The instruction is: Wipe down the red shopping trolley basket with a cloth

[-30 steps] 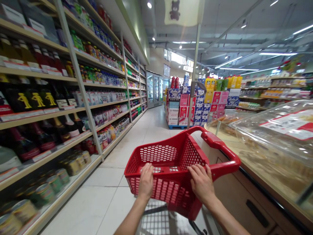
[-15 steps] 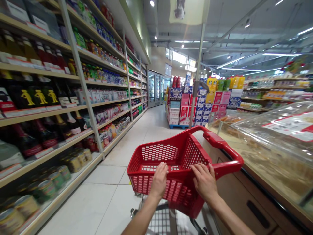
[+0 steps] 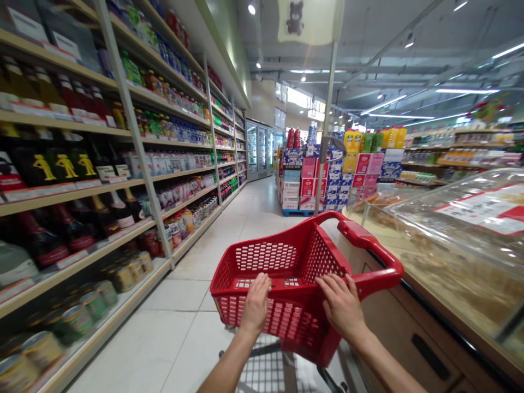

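A red plastic shopping cart (image 3: 282, 239) stands side-on in front of me, its perforated basket holding no goods that I can see. Its handle (image 3: 379, 281) points to the right. My left hand (image 3: 256, 305) lies over the near rim of the basket, fingers bent across it toward the inside. Farther right on the same rim, close to the handle end, my right hand (image 3: 341, 303) is hooked over with its fingertips inside. Both thumbs are partly hidden. Below the basket, a grey wire lower rack (image 3: 262, 365) shows between my forearms.
Tall shelves (image 3: 172, 174) of bottles and cans line the left side. A counter with clear plastic covers (image 3: 454, 218) stands close on the right. Ahead are stacked drink boxes (image 3: 309, 188), a metal pole (image 3: 331, 98) and glass-door coolers (image 3: 257, 144). Pale tiles (image 3: 172, 295) cover the floor.
My left hand has slid a little leftward along the cart's rim. My right hand keeps its place on the rim. The whole view has shifted slightly.
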Tool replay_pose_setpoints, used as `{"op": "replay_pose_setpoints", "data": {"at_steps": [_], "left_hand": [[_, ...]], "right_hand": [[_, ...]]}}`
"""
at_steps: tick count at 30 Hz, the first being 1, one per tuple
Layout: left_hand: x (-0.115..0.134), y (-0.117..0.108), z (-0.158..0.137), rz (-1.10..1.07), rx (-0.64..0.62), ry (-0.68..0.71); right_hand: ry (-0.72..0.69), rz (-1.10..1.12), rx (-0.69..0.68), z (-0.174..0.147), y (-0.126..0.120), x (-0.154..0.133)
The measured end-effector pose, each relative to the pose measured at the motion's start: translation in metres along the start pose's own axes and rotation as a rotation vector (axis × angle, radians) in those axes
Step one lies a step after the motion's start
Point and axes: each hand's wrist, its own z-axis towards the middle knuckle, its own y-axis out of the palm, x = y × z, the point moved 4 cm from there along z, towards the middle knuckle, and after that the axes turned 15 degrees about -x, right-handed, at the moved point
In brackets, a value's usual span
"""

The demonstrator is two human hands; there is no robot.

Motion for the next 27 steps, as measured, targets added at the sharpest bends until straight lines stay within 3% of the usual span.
{"op": "replay_pose_setpoints", "data": {"at_steps": [2, 4, 6, 9, 12, 14, 18, 20, 24, 25, 27], "left_hand": [[-0.019, -0.013, -0.006, 0.017, 0.047, -0.079], [-0.045, -0.031, -0.016, 0.069, 0.171, -0.215], [-0.052, -0.035, -0.018, 0.08, 0.199, -0.251], [-0.016, -0.015, -0.008, 0.056, 0.126, -0.154], [0.021, 0.006, 0.003, -0.008, -0.011, 0.031], [0.014, 0.003, 0.001, -0.008, -0.009, 0.011], [-0.026, -0.02, -0.01, 0.032, 0.147, -0.224], [-0.012, -0.015, -0.005, 0.006, 0.121, -0.218], [0.06, 0.013, 0.018, -0.105, -0.084, 0.053], [0.067, 0.015, 0.02, -0.12, -0.105, 0.079], [0.057, 0.01, 0.018, -0.132, -0.09, 0.042]], "right_hand": [[-0.012, -0.001, -0.009, -0.002, 0.0, 0.003], [-0.003, 0.017, -0.003, -0.002, 0.0, 0.004], [0.02, 0.037, 0.012, -0.001, 0.0, 0.003], [0.036, 0.044, 0.023, 0.001, 0.0, 0.002], [0.011, 0.028, 0.017, 0.001, 0.0, 0.005], [0.004, 0.019, 0.02, 0.0, -0.001, 0.007], [0.018, 0.036, 0.039, -0.001, -0.003, 0.006], [0.034, 0.039, 0.039, 0.0, -0.003, 0.003], [0.012, 0.028, 0.007, 0.0, -0.003, 0.002], [0.002, 0.024, 0.003, 0.0, -0.003, 0.002], [-0.009, 0.019, 0.004, -0.001, -0.004, 0.003]]}}
